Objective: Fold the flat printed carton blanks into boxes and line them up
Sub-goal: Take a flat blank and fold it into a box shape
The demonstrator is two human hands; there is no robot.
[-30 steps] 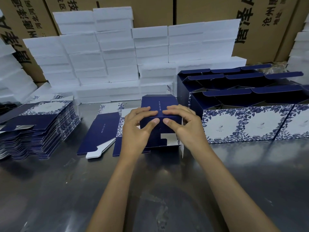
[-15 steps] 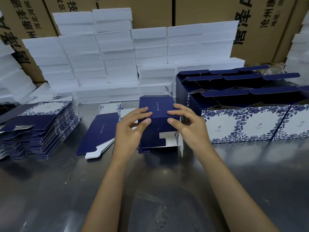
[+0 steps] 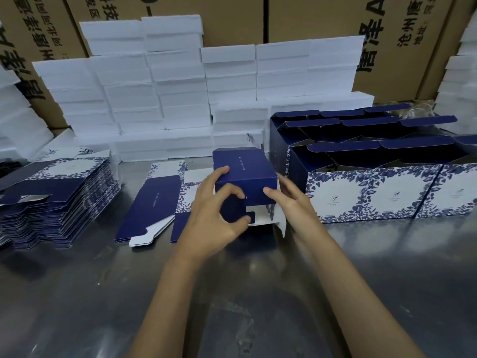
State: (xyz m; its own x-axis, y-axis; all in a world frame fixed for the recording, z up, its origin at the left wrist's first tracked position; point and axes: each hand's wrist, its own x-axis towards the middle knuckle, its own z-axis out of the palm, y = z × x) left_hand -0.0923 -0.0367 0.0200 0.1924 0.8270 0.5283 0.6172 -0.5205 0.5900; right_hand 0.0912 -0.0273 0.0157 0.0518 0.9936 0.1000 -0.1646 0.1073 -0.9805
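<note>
A half-formed navy carton point(image 3: 242, 169) stands at the table's middle, its near end open with flaps showing white inside. My left hand point(image 3: 219, 215) grips the carton's near left corner, thumb on top and fingers curled over a navy end flap. My right hand point(image 3: 289, 202) holds the right side, thumb pressing the near face. Flat blanks point(image 3: 152, 202) lie just left of it. A tall stack of flat blue-and-white printed blanks point(image 3: 59, 192) sits at the far left. Finished boxes point(image 3: 387, 195) with open lids stand in rows at the right.
White foam blocks point(image 3: 175, 99) are piled along the back, with brown shipping cartons point(image 3: 304, 19) behind them. More white blocks stand at the far right edge point(image 3: 462, 86). The steel tabletop point(image 3: 232, 293) stretches toward me under my forearms.
My hands have shifted from pressing the carton's top edge to working its near end; my left fingers now curl over an end flap and the right hand has slid to the right side.
</note>
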